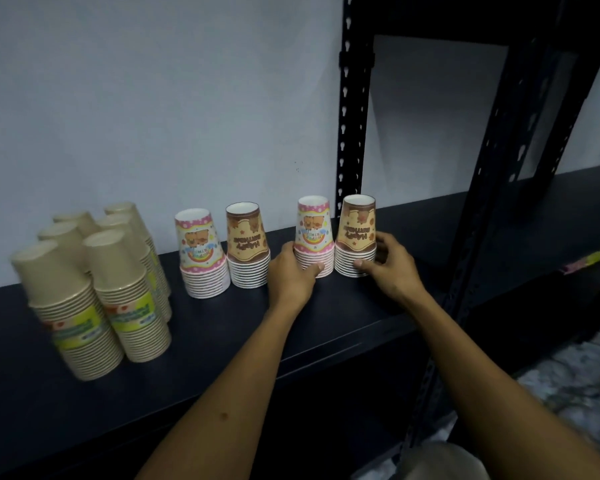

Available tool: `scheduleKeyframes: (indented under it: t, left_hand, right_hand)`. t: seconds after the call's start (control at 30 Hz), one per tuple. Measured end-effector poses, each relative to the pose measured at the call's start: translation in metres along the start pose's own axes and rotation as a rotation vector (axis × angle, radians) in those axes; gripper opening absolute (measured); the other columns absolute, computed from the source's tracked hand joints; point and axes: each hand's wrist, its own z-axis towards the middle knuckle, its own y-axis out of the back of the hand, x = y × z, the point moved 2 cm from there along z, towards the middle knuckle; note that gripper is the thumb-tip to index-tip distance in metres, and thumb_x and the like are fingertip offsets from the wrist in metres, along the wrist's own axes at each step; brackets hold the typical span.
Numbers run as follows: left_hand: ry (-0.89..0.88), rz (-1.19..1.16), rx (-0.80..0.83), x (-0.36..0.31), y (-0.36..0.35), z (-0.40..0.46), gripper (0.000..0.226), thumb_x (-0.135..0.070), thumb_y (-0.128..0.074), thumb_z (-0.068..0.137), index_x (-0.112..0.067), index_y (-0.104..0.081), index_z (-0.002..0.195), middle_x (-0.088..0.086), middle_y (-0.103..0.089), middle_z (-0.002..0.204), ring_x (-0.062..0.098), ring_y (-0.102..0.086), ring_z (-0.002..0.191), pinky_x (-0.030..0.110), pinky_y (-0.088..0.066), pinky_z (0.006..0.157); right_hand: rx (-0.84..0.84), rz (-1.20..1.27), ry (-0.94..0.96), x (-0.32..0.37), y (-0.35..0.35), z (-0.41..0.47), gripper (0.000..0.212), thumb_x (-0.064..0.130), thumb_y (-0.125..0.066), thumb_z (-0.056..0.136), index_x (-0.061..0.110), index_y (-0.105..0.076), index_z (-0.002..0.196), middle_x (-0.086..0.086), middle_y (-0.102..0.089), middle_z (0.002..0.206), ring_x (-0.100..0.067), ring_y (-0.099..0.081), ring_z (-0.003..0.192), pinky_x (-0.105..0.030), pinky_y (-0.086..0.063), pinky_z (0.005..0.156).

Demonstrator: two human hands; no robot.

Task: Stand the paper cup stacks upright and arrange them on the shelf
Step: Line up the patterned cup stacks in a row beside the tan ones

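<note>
A pink-rimmed printed cup stack [314, 237] and a brown-rimmed printed cup stack [356, 235] stand side by side, just touching or nearly so, on the dark shelf [326, 317] near a black slotted upright post [352, 109]. Both stand mouth-down with their bases up, long axis vertical, and their printed lettering reads upside down. The left hand [291, 271] cups the lower left side of the pink-rimmed stack, fingers curled round the nested rims with the thumb laid across the front. The right hand [390, 263] wraps the lower right side of the brown-rimmed stack, thumb pressed on the front rims and the fingers curving behind. Both hands are partly closed around their stacks, not spread. To the left, apart from the held pair, 2 more printed stacks [222, 251] stand in the same mouth-down way, one pink-rimmed and one brown-rimmed, close together. Further left is a cluster of 6 plain tan cup stacks [94, 275], also mouth-down, the front ones banded with yellow-green labels. A pale wall [153, 98] runs behind the shelf.
</note>
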Motion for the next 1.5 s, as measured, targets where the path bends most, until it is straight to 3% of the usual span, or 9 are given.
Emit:
scheduleKeyframes:
  t: [0.17,0.43,0.6,0.87,1.23,1.5]
  left_hand:
    - [0.020,-0.016,-0.039,0.007,0.027,-0.035,0.051,-0.024,-0.080,0.074,-0.013,-0.058,0.118,0.003,-0.067,0.119,0.022,-0.063,0.109,0.035,-0.052,0.091]
    - [0.111,-0.132,-0.020,0.025,0.091,-0.075,0.063,-0.015,-0.082,0.071,-0.013,-0.055,0.128,0.003,-0.064,0.125,0.019,-0.061,0.112,0.028,-0.049,0.093]
    - [0.153,-0.018,-0.151,0.036,0.115,-0.086,0.061,-0.024,-0.083,0.068,-0.016,-0.058,0.123,0.002,-0.066,0.121,0.020,-0.062,0.110,0.037,-0.051,0.094]
    - [0.255,0.087,-0.238,0.034,0.120,-0.082,0.061,-0.025,-0.078,0.075,-0.010,-0.048,0.127,0.009,-0.060,0.128,0.028,-0.056,0.117,0.036,-0.047,0.092]
    - [0.270,0.130,-0.263,0.039,0.119,-0.080,0.070,-0.037,-0.080,0.070,-0.009,-0.050,0.127,0.010,-0.060,0.124,0.029,-0.058,0.113,0.042,-0.051,0.091]
    - [0.232,0.185,-0.227,0.040,0.117,-0.085,0.061,-0.026,-0.072,0.077,-0.011,-0.048,0.132,0.007,-0.061,0.128,0.029,-0.058,0.114,0.037,-0.049,0.090]
  right_hand:
    - [0.083,-0.013,0.041,0.010,-0.005,-0.025,0.063,0.009,-0.073,0.081,0.015,-0.045,0.137,-0.005,-0.059,0.131,-0.012,-0.055,0.113,-0.023,-0.042,0.092]
    - [0.217,-0.010,0.119,0.031,-0.033,-0.062,0.066,0.011,-0.071,0.083,0.023,-0.042,0.142,0.003,-0.059,0.132,-0.010,-0.054,0.117,-0.025,-0.041,0.097]
    - [0.317,0.019,0.140,0.046,-0.061,-0.062,0.065,0.009,-0.071,0.083,0.025,-0.044,0.140,0.006,-0.059,0.131,-0.010,-0.056,0.114,-0.028,-0.044,0.096]
    - [0.320,0.071,0.128,0.058,-0.083,-0.061,0.061,0.006,-0.070,0.082,0.021,-0.047,0.137,0.011,-0.058,0.117,-0.006,-0.057,0.102,-0.027,-0.047,0.091]
    - [0.344,0.122,0.061,0.050,-0.087,-0.051,0.061,0.009,-0.073,0.080,0.020,-0.048,0.135,0.002,-0.059,0.130,-0.014,-0.059,0.113,-0.034,-0.049,0.096]
    - [0.264,0.102,0.061,0.039,-0.085,-0.056,0.063,0.018,-0.078,0.077,0.019,-0.050,0.134,0.004,-0.064,0.122,-0.010,-0.064,0.104,-0.035,-0.054,0.091]
